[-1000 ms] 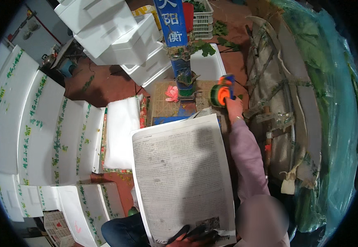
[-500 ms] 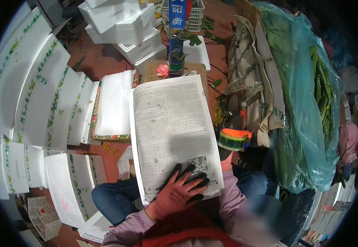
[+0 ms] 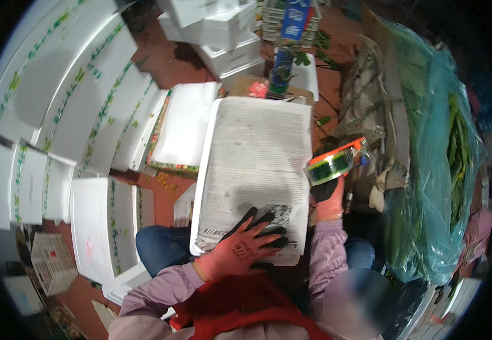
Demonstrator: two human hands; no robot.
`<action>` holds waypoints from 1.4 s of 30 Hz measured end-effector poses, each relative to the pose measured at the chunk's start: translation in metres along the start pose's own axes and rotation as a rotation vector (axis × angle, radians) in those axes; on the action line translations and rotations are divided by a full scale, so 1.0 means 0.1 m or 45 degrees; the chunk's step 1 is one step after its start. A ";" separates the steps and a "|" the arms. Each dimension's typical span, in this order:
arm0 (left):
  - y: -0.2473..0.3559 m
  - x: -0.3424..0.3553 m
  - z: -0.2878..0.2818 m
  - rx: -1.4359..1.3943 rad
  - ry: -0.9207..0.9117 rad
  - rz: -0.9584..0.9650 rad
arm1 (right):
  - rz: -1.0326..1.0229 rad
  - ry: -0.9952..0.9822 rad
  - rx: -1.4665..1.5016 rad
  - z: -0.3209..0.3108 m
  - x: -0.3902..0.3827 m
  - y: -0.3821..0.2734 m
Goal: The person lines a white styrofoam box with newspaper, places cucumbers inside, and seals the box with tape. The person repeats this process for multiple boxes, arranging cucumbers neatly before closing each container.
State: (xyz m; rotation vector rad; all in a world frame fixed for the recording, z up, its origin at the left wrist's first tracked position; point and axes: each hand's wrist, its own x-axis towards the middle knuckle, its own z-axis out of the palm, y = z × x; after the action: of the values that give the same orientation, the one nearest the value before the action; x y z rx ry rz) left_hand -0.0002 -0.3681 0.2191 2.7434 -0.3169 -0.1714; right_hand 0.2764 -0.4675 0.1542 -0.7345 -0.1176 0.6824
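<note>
A sheet of newspaper (image 3: 254,150) lies over a white foam box (image 3: 198,209) at the middle of the view. My left hand (image 3: 240,249), in a pink and black glove, rests with spread fingers on the lower part of the paper. My right hand (image 3: 328,201), gloved alike, grips an orange tape dispenser (image 3: 336,158) with a roll of green-printed tape, held beside the box's right edge.
White foam boxes (image 3: 82,102) are stacked at left, more (image 3: 223,56) at the back beside a blue post (image 3: 290,34). A cushioned pad (image 3: 181,124) lies left of the newspaper. Cardboard (image 3: 359,96) and plastic-wrapped long greens (image 3: 427,170) line the right.
My right hand, far forward a second ago, has come back beside the box with the dispenser, now slightly raised and tilted. My left hand shows fully on the paper. The view has shifted.
</note>
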 end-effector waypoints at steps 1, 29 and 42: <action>0.01 0.00 0.04 -0.042 0.018 0.004 | 0.097 0.523 0.044 0.20 -0.01 -0.14; -3.29 -1.96 3.03 0.209 -0.266 -1.765 | -0.221 -0.183 -1.120 1.21 0.15 0.91; -2.87 -2.37 0.75 -0.662 1.363 -1.458 | -0.261 -0.241 -1.067 1.16 0.22 0.94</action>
State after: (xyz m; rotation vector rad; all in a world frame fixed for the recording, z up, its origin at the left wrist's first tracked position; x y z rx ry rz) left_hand -0.1853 -0.0768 0.0602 1.8018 1.3394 0.7733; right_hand 0.2051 -0.3359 0.1766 -1.4335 -0.6709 0.4901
